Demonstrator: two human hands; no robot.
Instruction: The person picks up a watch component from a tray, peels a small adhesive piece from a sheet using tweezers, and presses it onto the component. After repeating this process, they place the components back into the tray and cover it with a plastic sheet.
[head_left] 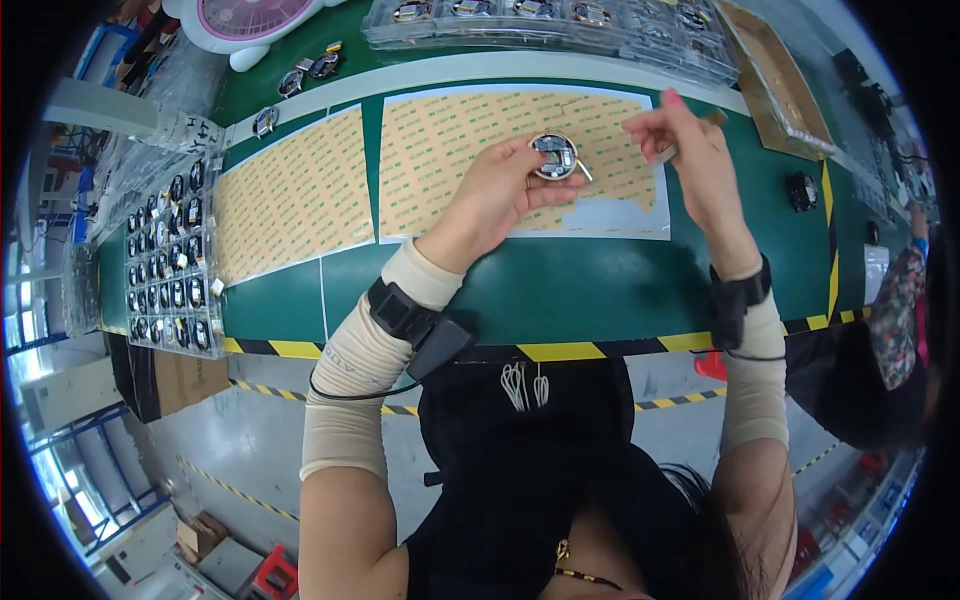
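Note:
My left hand (pixel 500 190) grips a round watch case (pixel 554 157) by its rim, with its circuit parts facing up. A short pale strip (pixel 585 172) sticks out at the case's lower right. To the right, my right hand (pixel 695 150) is raised over the edge of a tan adhesive sheet (pixel 450 130), its fingers curled together. A small greyish thing shows at those fingers, too little of it to name. Both hands are apart. The tan sheet, with green print and a bare pale patch near its lower right, lies beneath the watch case.
A second tan sheet (pixel 300 200) lies left. Beyond it stands a clear tray (pixel 172 265) of watch modules; stacked clear trays (pixel 550 35) line the back. Loose modules (pixel 323 66), a pink-and-white fan (pixel 250 20), a cardboard box (pixel 775 85) and a black module (pixel 802 190) surround the work area.

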